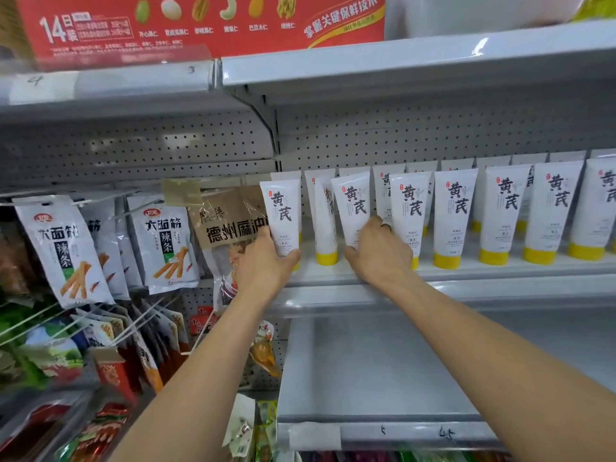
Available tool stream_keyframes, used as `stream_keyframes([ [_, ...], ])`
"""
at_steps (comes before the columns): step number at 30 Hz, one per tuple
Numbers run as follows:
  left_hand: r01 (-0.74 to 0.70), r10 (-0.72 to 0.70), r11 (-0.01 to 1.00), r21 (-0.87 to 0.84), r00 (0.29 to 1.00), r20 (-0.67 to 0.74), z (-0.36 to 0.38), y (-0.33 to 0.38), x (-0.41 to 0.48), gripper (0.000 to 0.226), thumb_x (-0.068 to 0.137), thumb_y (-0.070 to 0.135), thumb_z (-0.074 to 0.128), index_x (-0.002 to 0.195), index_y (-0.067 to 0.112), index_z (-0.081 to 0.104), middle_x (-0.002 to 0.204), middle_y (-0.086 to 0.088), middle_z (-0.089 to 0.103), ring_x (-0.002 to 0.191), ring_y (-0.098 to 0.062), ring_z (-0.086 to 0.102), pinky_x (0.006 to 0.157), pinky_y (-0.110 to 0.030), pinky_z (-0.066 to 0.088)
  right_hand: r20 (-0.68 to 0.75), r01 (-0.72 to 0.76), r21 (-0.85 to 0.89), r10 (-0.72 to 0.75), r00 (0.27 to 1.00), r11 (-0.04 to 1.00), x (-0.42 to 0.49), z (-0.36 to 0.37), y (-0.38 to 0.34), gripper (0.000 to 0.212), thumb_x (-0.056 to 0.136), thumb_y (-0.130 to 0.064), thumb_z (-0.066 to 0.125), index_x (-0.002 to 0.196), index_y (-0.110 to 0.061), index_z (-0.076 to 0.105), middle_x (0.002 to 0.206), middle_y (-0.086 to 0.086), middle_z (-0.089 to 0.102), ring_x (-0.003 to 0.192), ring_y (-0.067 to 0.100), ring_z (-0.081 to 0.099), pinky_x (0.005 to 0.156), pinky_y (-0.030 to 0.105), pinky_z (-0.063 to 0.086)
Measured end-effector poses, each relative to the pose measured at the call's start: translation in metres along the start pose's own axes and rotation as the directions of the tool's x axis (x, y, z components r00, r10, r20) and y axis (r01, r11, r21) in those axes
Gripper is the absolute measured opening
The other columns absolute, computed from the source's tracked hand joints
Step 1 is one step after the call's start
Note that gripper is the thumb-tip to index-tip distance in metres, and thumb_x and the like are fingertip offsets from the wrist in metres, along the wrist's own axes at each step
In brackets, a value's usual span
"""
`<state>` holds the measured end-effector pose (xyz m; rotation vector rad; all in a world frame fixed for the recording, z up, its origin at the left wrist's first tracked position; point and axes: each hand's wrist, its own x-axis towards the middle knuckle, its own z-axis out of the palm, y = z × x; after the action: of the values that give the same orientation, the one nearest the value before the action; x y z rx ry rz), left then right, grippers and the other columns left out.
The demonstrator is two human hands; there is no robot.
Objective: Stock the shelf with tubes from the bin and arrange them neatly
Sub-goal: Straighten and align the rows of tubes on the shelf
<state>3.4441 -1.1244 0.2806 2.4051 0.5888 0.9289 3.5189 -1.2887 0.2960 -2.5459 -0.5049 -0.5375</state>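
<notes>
Tubes (458,208) stand cap-down in rows on the shelf (466,282). Left hand (265,265) grips the leftmost tube (281,208); right hand (381,253) curls round the third tube (354,200), apparently gripping it.

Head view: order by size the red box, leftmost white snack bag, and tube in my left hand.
Red box
leftmost white snack bag
tube in the left hand
The bag may hang nearer the camera, so bag over tube is unsure.

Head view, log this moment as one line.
left hand: grips end tube | right hand: grips third tube | shelf: tubes standing, caps down
</notes>
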Motion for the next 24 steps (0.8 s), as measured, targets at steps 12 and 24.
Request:
stream_keyframes([
  [12,-0.006,0.006,1.000,0.029,1.000,0.021,-0.009,0.007,-0.010,0.049,0.083,0.039,0.066,0.122,0.016,0.047,0.117,-0.002,0.065,0.102,-0.025,0.062,0.081,-0.041,0.053,-0.062,0.029,-0.053,-0.032,0.998,0.998,-0.002,-0.003,0.004,0.052,0.085,-0.043,0.059,0.111,-0.004,0.038,0.104,0.010,0.062,0.095,0.032,0.063,0.064,0.034,0.035],
  [24,-0.038,0.039,0.996,-0.077,0.999,0.019,-0.008,0.005,-0.016,0.056,0.085,0.034,0.068,0.130,0.013,0.043,0.124,-0.005,0.063,0.107,-0.025,0.062,0.088,-0.040,0.052,-0.060,0.037,-0.042,-0.040,0.997,0.998,-0.011,-0.008,0.005,0.069,0.083,-0.047,0.065,0.123,-0.002,0.032,0.110,0.012,0.061,0.099,0.035,0.062,0.067,0.036,0.036],
])
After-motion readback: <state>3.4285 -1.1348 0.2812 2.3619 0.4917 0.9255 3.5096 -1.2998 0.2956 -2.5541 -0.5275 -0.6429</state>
